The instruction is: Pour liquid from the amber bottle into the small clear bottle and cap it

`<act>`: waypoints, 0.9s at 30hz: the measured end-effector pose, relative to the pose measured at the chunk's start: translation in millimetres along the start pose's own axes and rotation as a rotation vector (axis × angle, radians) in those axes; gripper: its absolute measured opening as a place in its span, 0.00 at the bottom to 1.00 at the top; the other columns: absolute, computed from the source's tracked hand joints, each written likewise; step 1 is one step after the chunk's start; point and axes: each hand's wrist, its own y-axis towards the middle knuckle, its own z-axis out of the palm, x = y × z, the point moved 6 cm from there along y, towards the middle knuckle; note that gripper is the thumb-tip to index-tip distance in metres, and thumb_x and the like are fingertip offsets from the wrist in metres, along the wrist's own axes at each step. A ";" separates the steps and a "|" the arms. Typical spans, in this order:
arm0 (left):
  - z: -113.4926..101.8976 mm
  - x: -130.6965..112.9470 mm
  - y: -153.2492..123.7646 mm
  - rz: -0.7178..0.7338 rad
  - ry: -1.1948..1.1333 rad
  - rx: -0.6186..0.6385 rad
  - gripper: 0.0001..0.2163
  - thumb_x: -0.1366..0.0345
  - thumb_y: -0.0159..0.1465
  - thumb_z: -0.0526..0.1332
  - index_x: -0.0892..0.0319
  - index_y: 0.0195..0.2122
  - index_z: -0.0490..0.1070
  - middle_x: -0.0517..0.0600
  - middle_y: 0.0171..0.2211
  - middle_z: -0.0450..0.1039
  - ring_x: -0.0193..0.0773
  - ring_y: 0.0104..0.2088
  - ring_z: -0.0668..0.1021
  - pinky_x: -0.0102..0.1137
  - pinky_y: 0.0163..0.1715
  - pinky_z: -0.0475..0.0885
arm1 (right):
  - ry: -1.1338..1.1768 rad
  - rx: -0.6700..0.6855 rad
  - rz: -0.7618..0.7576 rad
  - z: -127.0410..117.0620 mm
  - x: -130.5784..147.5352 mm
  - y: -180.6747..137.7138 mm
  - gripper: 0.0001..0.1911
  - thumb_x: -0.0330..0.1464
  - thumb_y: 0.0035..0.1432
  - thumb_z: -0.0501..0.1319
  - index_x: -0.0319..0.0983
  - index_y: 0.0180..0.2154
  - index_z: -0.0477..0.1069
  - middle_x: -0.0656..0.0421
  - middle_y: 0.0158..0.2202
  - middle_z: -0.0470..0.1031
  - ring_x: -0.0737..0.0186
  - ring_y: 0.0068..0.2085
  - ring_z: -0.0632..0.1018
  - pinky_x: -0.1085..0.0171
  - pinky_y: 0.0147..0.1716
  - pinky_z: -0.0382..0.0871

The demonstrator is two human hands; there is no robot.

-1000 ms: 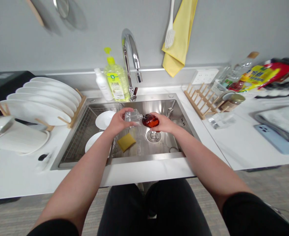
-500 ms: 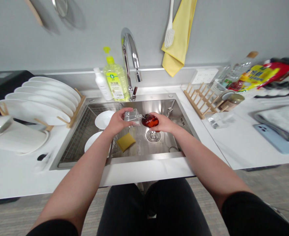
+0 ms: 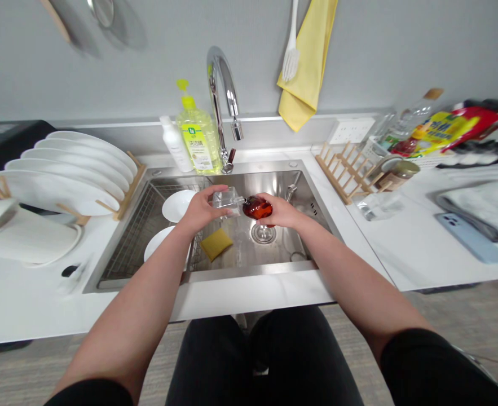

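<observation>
Above the sink (image 3: 249, 276), my left hand (image 3: 202, 210) is closed around a clear square-sided bottle (image 3: 224, 198) lying nearly sideways. My right hand (image 3: 280, 212) grips a small rounded bottle of dark red-amber liquid (image 3: 257, 207), tipped to the left. The two necks meet, or nearly so, between my hands; whether they touch I cannot tell. Below them on the sink floor lies a yellow sponge (image 3: 216, 244), left of the drain (image 3: 263, 233). Two white dishes (image 3: 177, 205) sit in the wire rack on the sink's left side, partly behind my left arm.
A chrome faucet (image 3: 223, 101) rises behind the sink, beside a yellow-green dish soap bottle (image 3: 198, 138) and a white bottle (image 3: 175, 144). White plates (image 3: 69, 169) stand in a rack at left. A wooden rack (image 3: 344, 175) and a blue phone (image 3: 471, 237) are at right.
Both hands and the two bottles keep the same pose. The whole view has shifted only very slightly.
</observation>
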 end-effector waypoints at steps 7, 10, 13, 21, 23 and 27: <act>-0.2 0.5 1.1 0.003 0.020 0.006 0.41 0.58 0.45 0.87 0.57 0.62 0.83 0.58 0.59 0.86 0.53 0.49 0.87 0.48 0.56 0.82 | -0.013 0.003 0.013 -0.4 3.0 -0.9 0.48 0.35 0.50 0.84 0.46 0.71 0.74 0.51 0.62 0.86 0.39 0.61 0.86 0.40 0.68 0.79; -0.9 2.9 2.1 0.018 0.023 0.016 0.41 0.57 0.46 0.88 0.56 0.62 0.83 0.58 0.60 0.85 0.53 0.50 0.87 0.49 0.58 0.81 | -0.005 0.002 0.010 -0.3 3.9 -1.1 0.47 0.35 0.50 0.83 0.46 0.70 0.74 0.51 0.62 0.86 0.39 0.61 0.87 0.41 0.68 0.79; -1.0 5.4 3.1 0.032 -0.002 0.026 0.40 0.57 0.46 0.88 0.56 0.62 0.83 0.59 0.60 0.85 0.55 0.54 0.87 0.50 0.62 0.80 | 0.014 0.011 0.006 0.3 3.5 -1.1 0.47 0.34 0.50 0.83 0.47 0.70 0.74 0.53 0.61 0.87 0.40 0.59 0.87 0.41 0.67 0.80; -1.1 5.0 3.8 0.041 0.009 0.025 0.40 0.57 0.46 0.88 0.56 0.62 0.83 0.58 0.60 0.85 0.55 0.56 0.85 0.50 0.65 0.77 | -0.009 0.001 0.008 0.7 1.4 -0.8 0.47 0.34 0.50 0.83 0.46 0.70 0.74 0.52 0.60 0.87 0.39 0.59 0.87 0.41 0.67 0.80; -1.2 6.1 4.1 0.046 0.010 0.033 0.40 0.57 0.47 0.87 0.56 0.62 0.82 0.58 0.60 0.84 0.55 0.56 0.85 0.51 0.66 0.77 | -0.014 -0.008 0.010 0.6 1.5 -0.9 0.47 0.34 0.50 0.83 0.47 0.70 0.74 0.53 0.60 0.87 0.39 0.59 0.87 0.40 0.67 0.80; -2.4 8.0 5.2 0.070 0.038 0.026 0.40 0.58 0.47 0.87 0.56 0.63 0.83 0.58 0.61 0.84 0.56 0.59 0.84 0.52 0.69 0.75 | -0.023 -0.009 0.011 0.4 3.1 -1.2 0.47 0.34 0.49 0.84 0.47 0.70 0.75 0.54 0.60 0.87 0.39 0.59 0.87 0.41 0.66 0.80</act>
